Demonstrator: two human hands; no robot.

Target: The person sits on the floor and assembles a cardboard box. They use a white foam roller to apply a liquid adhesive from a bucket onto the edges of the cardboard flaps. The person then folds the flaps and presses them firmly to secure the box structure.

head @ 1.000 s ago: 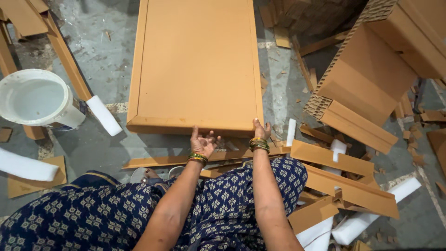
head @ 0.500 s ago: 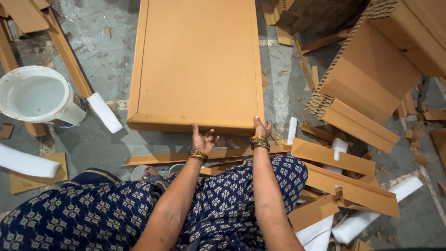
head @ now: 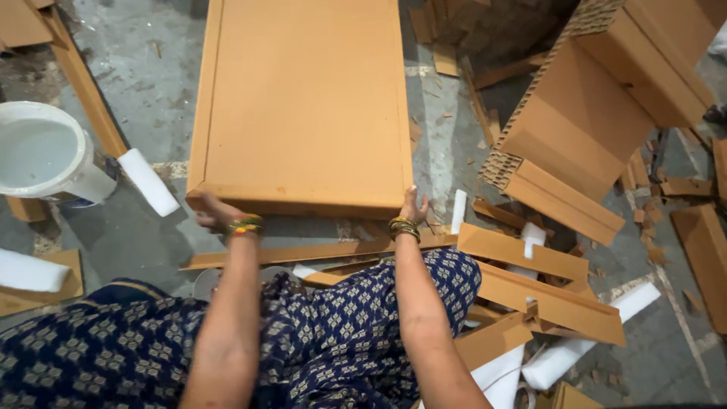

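Observation:
A large flat brown cardboard panel (head: 303,106) with a raised rim lies on the grey floor in front of me. My left hand (head: 214,214) grips its near left corner, fingers curled under the edge. My right hand (head: 413,206) holds the near right corner. Both wrists wear bangles. My lap in blue patterned cloth (head: 326,333) fills the bottom of the view.
A white bucket (head: 45,155) stands at the left beside a white foam bar (head: 148,182). Loose cardboard strips (head: 530,280) and foam pieces (head: 583,333) lie at the right. Stacked honeycomb cardboard blocks (head: 598,113) rise at the upper right.
My left hand slid from the middle of the panel's near edge out to its left corner. The right hand stayed at the right corner.

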